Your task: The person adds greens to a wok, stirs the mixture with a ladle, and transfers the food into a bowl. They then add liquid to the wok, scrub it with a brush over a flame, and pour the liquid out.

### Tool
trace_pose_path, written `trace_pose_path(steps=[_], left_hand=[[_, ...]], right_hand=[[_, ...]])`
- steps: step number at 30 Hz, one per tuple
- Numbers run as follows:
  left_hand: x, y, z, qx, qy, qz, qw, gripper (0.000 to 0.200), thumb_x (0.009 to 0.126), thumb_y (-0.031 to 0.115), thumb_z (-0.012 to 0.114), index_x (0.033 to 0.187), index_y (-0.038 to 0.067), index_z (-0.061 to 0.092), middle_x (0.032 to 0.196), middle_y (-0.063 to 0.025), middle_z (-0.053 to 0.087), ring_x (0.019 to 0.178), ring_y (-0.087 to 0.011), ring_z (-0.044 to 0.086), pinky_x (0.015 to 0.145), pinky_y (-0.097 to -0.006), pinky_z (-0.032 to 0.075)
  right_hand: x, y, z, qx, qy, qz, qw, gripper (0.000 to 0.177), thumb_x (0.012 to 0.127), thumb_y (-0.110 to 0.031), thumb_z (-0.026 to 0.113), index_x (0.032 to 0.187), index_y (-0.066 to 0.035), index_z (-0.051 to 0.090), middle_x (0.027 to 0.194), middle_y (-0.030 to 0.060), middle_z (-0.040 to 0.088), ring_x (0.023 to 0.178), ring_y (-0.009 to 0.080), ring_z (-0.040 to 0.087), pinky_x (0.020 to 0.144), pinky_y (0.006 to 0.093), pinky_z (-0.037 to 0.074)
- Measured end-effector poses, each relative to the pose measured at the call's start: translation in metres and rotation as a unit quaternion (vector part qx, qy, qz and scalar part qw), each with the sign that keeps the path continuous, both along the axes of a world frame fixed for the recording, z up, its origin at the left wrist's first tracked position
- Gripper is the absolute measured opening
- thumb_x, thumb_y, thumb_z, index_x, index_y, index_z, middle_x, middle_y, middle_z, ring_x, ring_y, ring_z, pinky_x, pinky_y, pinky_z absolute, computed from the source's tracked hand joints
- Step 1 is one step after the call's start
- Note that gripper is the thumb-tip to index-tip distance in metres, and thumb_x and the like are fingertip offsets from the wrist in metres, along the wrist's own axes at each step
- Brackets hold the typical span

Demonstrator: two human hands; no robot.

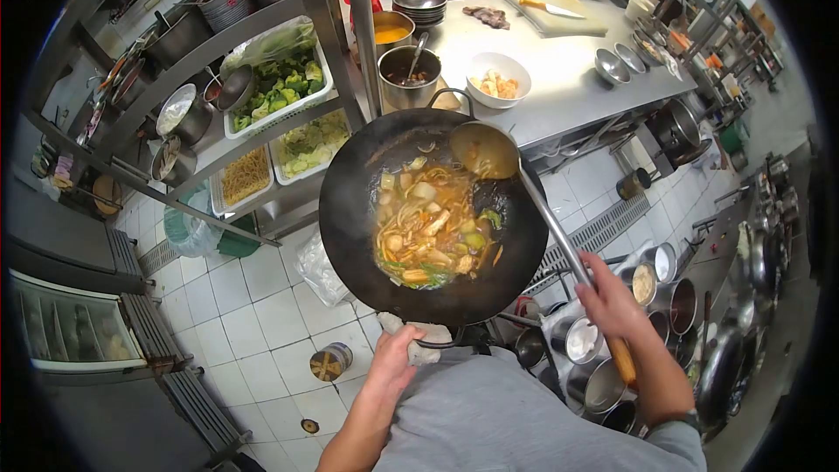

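Note:
A large black wok (350, 218) is held out in front of me, with noodles, vegetables and broth (433, 227) in its middle. My left hand (399, 358) is closed around the wok's near handle through a folded pale cloth (428, 351). My right hand (609, 299) grips the long metal shaft of a ladle (483, 150) above its wooden end. The ladle's bowl is at the far right inside of the wok, with some broth or food showing in it.
Beyond the wok, a steel counter (559, 114) bears a white bowl of food (498, 80), a sauce pot (409, 76) and a knife on a cutting board (555, 13). Left, a shelf holds a broccoli basket (284, 92). Several seasoning pots (603, 385) stand at right.

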State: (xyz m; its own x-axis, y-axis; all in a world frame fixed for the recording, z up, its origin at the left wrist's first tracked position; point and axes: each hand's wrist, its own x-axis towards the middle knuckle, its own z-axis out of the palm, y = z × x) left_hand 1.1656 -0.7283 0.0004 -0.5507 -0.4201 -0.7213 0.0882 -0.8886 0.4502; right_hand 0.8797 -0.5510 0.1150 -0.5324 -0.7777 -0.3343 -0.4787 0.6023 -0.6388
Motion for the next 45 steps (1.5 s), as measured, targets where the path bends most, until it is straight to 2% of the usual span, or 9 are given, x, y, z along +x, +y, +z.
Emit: trace_pose_path(steps=[2, 5, 9, 16, 19, 25, 39, 43, 45], left_hand=[[-0.001, 0.000, 0.001, -0.002, 0.017, 0.006, 1.000, 0.019, 0.082, 0.007, 0.056, 0.098, -0.001, 0.059, 0.089, -0.0086, 0.063, 0.080, -0.0212, 0.064, 0.068, -0.0366, 0.053], [-0.003, -0.002, 0.007, -0.008, 0.014, 0.012, 1.000, 0.018, 0.082, 0.007, 0.055, 0.098, 0.000, 0.059, 0.089, -0.0082, 0.062, 0.079, -0.0210, 0.064, 0.067, -0.0364, 0.053], [-0.005, -0.003, 0.011, 0.000, 0.014, -0.022, 1.000, 0.024, 0.081, 0.006, 0.056, 0.104, -0.003, 0.058, 0.096, -0.0132, 0.064, 0.087, -0.0268, 0.065, 0.075, -0.0404, 0.053], [-0.003, -0.006, 0.012, -0.020, 0.012, -0.023, 0.999, 0.022, 0.081, 0.008, 0.057, 0.099, -0.004, 0.059, 0.091, -0.0137, 0.065, 0.081, -0.0261, 0.066, 0.072, -0.0385, 0.053], [0.002, -0.010, 0.009, 0.004, 0.024, -0.007, 1.000, 0.023, 0.081, 0.008, 0.057, 0.100, -0.005, 0.059, 0.093, -0.0145, 0.065, 0.081, -0.0265, 0.066, 0.071, -0.0390, 0.054], [0.015, -0.008, -0.018, 0.038, 0.044, 0.003, 0.998, 0.026, 0.083, 0.007, 0.056, 0.106, -0.004, 0.056, 0.096, -0.0143, 0.064, 0.084, -0.0272, 0.066, 0.072, -0.0400, 0.054], [0.041, -0.018, 0.027, -0.010, -0.010, -0.125, 0.992, 0.029, 0.082, 0.003, 0.054, 0.109, -0.006, 0.059, 0.102, -0.0134, 0.066, 0.086, -0.0236, 0.066, 0.072, -0.0384, 0.056], [0.061, -0.024, 0.041, -0.127, 0.018, -0.167, 0.978, 0.035, 0.078, -0.003, 0.054, 0.113, -0.004, 0.059, 0.102, -0.0086, 0.065, 0.092, -0.0179, 0.062, 0.079, -0.0321, 0.051], [0.064, -0.037, 0.060, -0.116, 0.032, -0.225, 0.967, 0.039, 0.075, -0.004, 0.054, 0.115, -0.004, 0.057, 0.103, -0.0071, 0.063, 0.094, -0.0164, 0.060, 0.082, -0.0305, 0.048]], right_hand=[[-0.015, -0.013, -0.019, -0.029, 0.113, 0.043, 0.992, 0.050, 0.093, -0.015, 0.053, 0.138, -0.003, 0.034, 0.071, 0.0124, 0.056, 0.062, 0.0217, 0.057, 0.057, 0.0356, 0.045], [-0.010, -0.032, -0.018, 0.031, 0.031, -0.002, 0.999, 0.050, 0.092, -0.016, 0.054, 0.136, -0.003, 0.035, 0.079, 0.0189, 0.058, 0.068, 0.0288, 0.059, 0.063, 0.0402, 0.046], [0.024, -0.034, -0.009, 0.083, -0.310, -0.096, 0.942, 0.041, 0.096, -0.016, 0.049, 0.133, -0.006, 0.037, 0.074, 0.0073, 0.054, 0.052, 0.0182, 0.053, 0.045, 0.0331, 0.046], [0.037, -0.015, -0.013, -0.072, -0.805, -0.206, 0.551, 0.030, 0.099, -0.013, 0.045, 0.129, -0.007, 0.048, 0.076, 0.0013, 0.042, 0.047, 0.0041, 0.038, 0.035, 0.0220, 0.037], [0.041, -0.009, -0.002, -0.088, -0.793, -0.204, 0.567, 0.029, 0.099, -0.013, 0.045, 0.127, -0.007, 0.049, 0.076, 0.0007, 0.042, 0.046, 0.0037, 0.037, 0.034, 0.0215, 0.036], [0.033, -0.008, 0.030, -0.095, -0.625, -0.213, 0.745, 0.037, 0.096, -0.013, 0.050, 0.132, -0.008, 0.044, 0.072, 0.0008, 0.042, 0.044, 0.0037, 0.036, 0.032, 0.0215, 0.035], [0.045, 0.006, 0.022, -0.104, -0.394, -0.201, 0.891, 0.048, 0.095, -0.010, 0.052, 0.139, -0.007, 0.032, 0.067, 0.0004, 0.048, 0.042, 0.0067, 0.042, 0.035, 0.0226, 0.037], [0.120, 0.035, 0.012, -0.113, -0.237, -0.270, 0.926, 0.053, 0.093, -0.004, 0.051, 0.141, -0.004, 0.031, 0.066, -0.0010, 0.050, 0.047, 0.0076, 0.047, 0.044, 0.0224, 0.039], [0.157, 0.060, -0.001, -0.094, -0.002, -0.241, 0.966, 0.053, 0.091, -0.004, 0.054, 0.140, -0.002, 0.035, 0.074, 0.0017, 0.056, 0.058, 0.0101, 0.053, 0.055, 0.0236, 0.042]])
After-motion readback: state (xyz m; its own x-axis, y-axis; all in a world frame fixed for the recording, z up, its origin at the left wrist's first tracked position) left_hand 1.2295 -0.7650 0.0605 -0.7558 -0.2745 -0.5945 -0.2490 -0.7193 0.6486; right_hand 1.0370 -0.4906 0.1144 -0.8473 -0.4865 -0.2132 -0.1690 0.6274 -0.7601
